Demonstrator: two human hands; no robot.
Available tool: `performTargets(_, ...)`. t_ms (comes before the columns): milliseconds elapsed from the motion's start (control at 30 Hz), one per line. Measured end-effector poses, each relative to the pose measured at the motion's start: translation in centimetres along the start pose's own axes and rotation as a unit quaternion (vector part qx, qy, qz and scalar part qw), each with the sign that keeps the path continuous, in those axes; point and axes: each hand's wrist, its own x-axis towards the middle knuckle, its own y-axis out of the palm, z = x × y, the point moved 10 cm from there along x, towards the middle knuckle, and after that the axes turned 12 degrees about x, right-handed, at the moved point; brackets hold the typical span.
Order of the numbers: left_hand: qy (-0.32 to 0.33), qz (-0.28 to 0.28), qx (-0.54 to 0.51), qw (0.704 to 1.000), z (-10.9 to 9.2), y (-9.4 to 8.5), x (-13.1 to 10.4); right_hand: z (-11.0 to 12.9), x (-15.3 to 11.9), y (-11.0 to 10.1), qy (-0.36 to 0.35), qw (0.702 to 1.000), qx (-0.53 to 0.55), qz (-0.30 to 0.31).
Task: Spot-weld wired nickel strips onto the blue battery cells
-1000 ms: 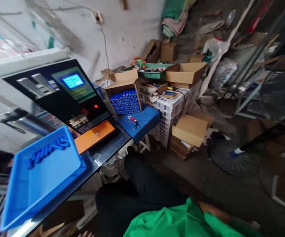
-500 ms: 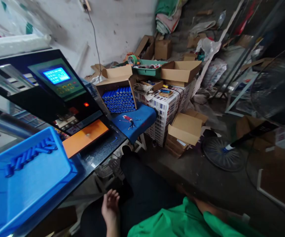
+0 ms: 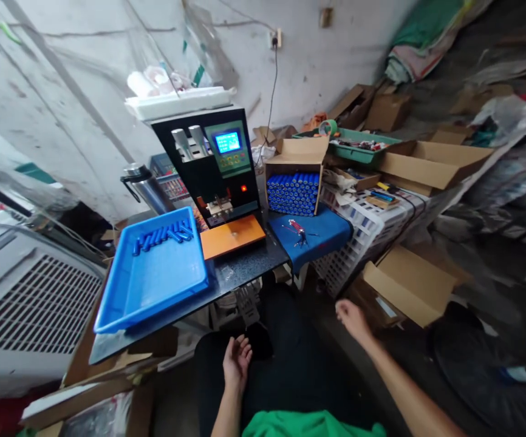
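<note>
My left hand is loosely half-curled, tray ahead-left; right hand curled, can't tell if gripping, wires ahead-left.

You wear a bright green shirt at the near edge and black trousers; your 2 forearms, left hand and right hand are bare.

the tray is blue, wires seemingly red.
</note>
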Motion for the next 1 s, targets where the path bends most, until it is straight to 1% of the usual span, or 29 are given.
performTargets(33, -0.006, -0.001, -0.005, 1.000, 0.2, 0.1, 0.1, 3.8, 2.0, -0.5, -0.045, 0.999, -0.006, 0.000)
performTargets(100, -0.015, 0.000, -0.012, 1.000, 0.6, 0.6, 0.2, 12.4, 5.6, -1.2, -0.150, 0.988, -0.038, -0.016)
performTargets(133, -0.017, 0.002, -0.012, 1.000, 0.7, 0.8, 0.3, 16.6, 7.1, -0.8, -0.198, 0.978, -0.059, -0.016)
performTargets(167, -0.020, 0.006, -0.010, 1.000, 0.9, 1.1, 0.3, 20.4, 8.5, 0.0, -0.237, 0.968, -0.088, -0.008)
performTargets(200, -0.022, 0.011, -0.007, 1.000, 1.1, 1.4, 0.4, 23.6, 9.7, 1.3, -0.263, 0.957, -0.126, 0.012)
performTargets(233, -0.023, 0.015, -0.005, 1.000, 1.3, 1.6, 0.5, 26.0, 11.0, 2.8, -0.272, 0.947, -0.170, 0.032)
performTargets(267, -0.024, 0.018, -0.005, 1.000, 1.5, 1.6, 0.5, 27.8, 12.1, 4.5, -0.274, 0.936, -0.215, 0.056)
performTargets(300, -0.023, 0.019, -0.008, 1.000, 1.6, 1.6, 0.6, 29.0, 13.1, 5.8, -0.263, 0.927, -0.258, 0.066)
performTargets(367, -0.016, 0.020, -0.021, 0.999, 1.7, 1.2, 0.7, 30.0, 14.8, 8.2, -0.235, 0.911, -0.330, 0.081)
performTargets(467, -0.003, 0.017, -0.044, 0.999, 1.7, 0.0, 0.9, 29.9, 16.1, 10.7, -0.193, 0.887, -0.407, 0.098)
performTargets(533, -0.002, 0.012, -0.058, 0.998, 1.7, -0.8, 1.1, 29.4, 16.4, 11.5, -0.168, 0.878, -0.437, 0.099)
performTargets(600, -0.001, 0.010, -0.070, 0.997, 1.7, -1.4, 1.2, 29.1, 16.3, 11.9, -0.159, 0.872, -0.454, 0.094)
performTargets(667, -0.004, 0.007, -0.071, 0.997, 1.6, -1.6, 1.2, 29.1, 16.1, 12.3, -0.165, 0.865, -0.465, 0.090)
performTargets(767, -0.011, 0.001, -0.057, 0.998, 1.7, -1.3, 1.2, 29.1, 15.9, 12.7, -0.166, 0.861, -0.472, 0.095)
performTargets(833, -0.009, -0.001, -0.043, 0.999, 1.7, -1.0, 1.1, 29.2, 16.3, 12.2, -0.155, 0.874, -0.452, 0.091)
performTargets(900, 0.003, -0.001, -0.014, 1.000, 1.6, -0.7, 1.0, 30.0, 17.1, 11.0, -0.161, 0.904, -0.389, 0.073)
performTargets(933, 0.013, 0.000, 0.007, 1.000, 1.5, -0.6, 0.9, 30.7, 17.5, 10.1, -0.176, 0.924, -0.334, 0.060)
performTargets(1000, 0.043, 0.011, 0.058, 0.997, 0.9, -0.2, 0.6, 32.4, 18.3, 7.9, -0.216, 0.958, -0.186, 0.030)
